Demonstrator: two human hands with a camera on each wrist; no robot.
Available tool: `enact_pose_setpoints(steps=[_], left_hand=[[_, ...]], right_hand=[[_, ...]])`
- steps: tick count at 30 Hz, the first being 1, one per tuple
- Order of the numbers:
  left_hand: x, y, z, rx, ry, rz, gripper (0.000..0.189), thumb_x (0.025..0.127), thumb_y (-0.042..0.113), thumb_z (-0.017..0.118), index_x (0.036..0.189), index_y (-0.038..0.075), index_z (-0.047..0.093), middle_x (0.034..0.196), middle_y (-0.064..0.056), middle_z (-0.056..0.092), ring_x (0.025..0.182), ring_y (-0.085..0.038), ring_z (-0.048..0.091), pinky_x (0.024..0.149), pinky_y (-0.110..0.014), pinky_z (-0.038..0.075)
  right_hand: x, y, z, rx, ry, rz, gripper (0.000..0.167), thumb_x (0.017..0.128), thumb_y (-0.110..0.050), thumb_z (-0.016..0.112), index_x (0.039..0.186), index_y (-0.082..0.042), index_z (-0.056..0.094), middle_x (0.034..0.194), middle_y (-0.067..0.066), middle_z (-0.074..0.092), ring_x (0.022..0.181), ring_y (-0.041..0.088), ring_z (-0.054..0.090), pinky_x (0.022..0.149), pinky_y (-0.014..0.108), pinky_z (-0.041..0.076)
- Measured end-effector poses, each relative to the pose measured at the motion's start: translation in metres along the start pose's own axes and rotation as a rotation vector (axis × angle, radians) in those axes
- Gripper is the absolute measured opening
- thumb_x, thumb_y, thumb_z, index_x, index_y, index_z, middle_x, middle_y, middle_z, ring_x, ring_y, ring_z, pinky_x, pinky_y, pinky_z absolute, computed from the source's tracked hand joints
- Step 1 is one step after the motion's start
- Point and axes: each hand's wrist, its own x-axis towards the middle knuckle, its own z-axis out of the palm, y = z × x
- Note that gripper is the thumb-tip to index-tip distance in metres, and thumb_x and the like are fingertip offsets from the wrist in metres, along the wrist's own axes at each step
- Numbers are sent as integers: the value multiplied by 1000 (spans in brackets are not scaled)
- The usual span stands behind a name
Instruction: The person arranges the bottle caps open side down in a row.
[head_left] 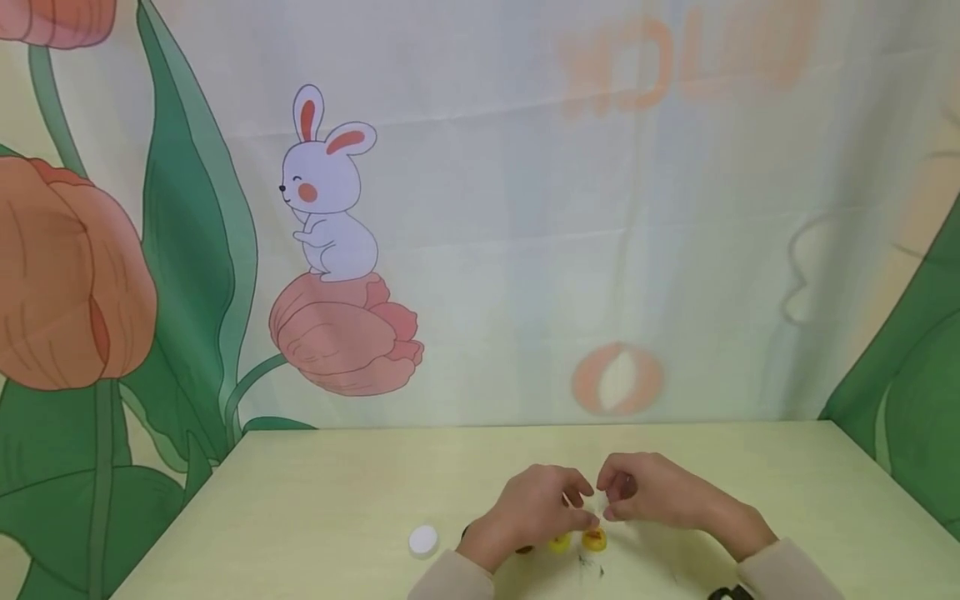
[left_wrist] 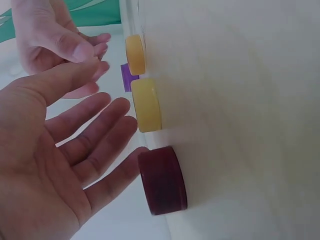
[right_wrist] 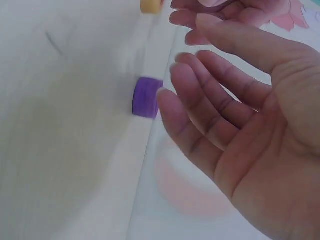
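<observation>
My left hand [head_left: 536, 504] and right hand [head_left: 660, 496] face each other above the table, thumb tips close together. In the left wrist view, the fingers of the left hand [left_wrist: 65, 135] are loosely bent and spread. The right hand [right_wrist: 245, 115] has relaxed, slightly curved fingers in the right wrist view. Nothing shows clearly in either hand. Below them stand a yellow cap [head_left: 559, 543], an orange-yellow cap [head_left: 594, 540] and a dark maroon cap [left_wrist: 162, 181], partly hidden by the left hand in the head view. A purple cap [right_wrist: 146, 97] is beyond the right fingertips.
A white round cap [head_left: 423, 541] lies left of the left hand on the pale table [head_left: 337, 475]. Small dark marks [head_left: 585, 562] show in front of the orange-yellow cap. A black object [head_left: 730, 592] is at the bottom edge. Behind hangs a printed cloth [head_left: 487, 250].
</observation>
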Motion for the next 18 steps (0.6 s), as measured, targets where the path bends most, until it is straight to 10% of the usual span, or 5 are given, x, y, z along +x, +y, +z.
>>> enact_pose_setpoints(steps=[18], left_hand=[[39,17,13,48,32,-75,42,86,27,91,124,15,78,105,5,77,96,-9,69,84,-27,53]], right_hand=[[-6,34,-15,-52,116,77,38,88,-11,86,119,0,67,98,4,67,89,18,64,74,33,55]])
